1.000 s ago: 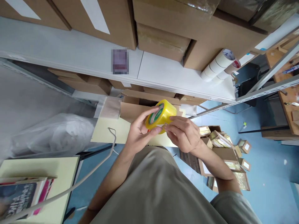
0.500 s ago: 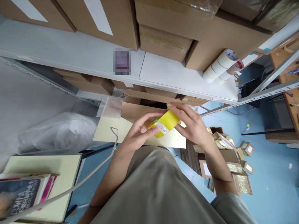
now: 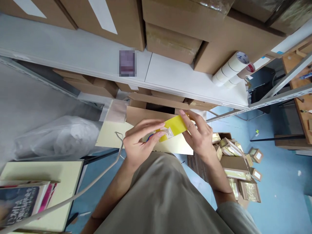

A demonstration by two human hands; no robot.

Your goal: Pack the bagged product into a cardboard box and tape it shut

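A yellow roll of tape [image 3: 173, 127] with a small white label is held between both hands in front of my chest. My left hand [image 3: 137, 139] grips its near left side, thumb and fingers pinched on it. My right hand [image 3: 198, 135] wraps the roll's far right side with fingers curled over the top. The roll lies edge-on, so only its yellow outer band shows. Below the hands sit an open cardboard box [image 3: 151, 109] and a pale yellow table top [image 3: 109, 135].
A white shelf [image 3: 170, 76] carries large cardboard boxes [image 3: 117, 19] and white tape rolls [image 3: 231, 70]. A plastic bag [image 3: 56, 136] lies left. Books [image 3: 21, 201] rest on a yellow table at lower left. Several small boxes [image 3: 240, 162] litter the blue floor on the right.
The tape roll has been turned in my hands from showing its round face to lying edge-on. My right hand shifted from the near side to over the roll's far edge.
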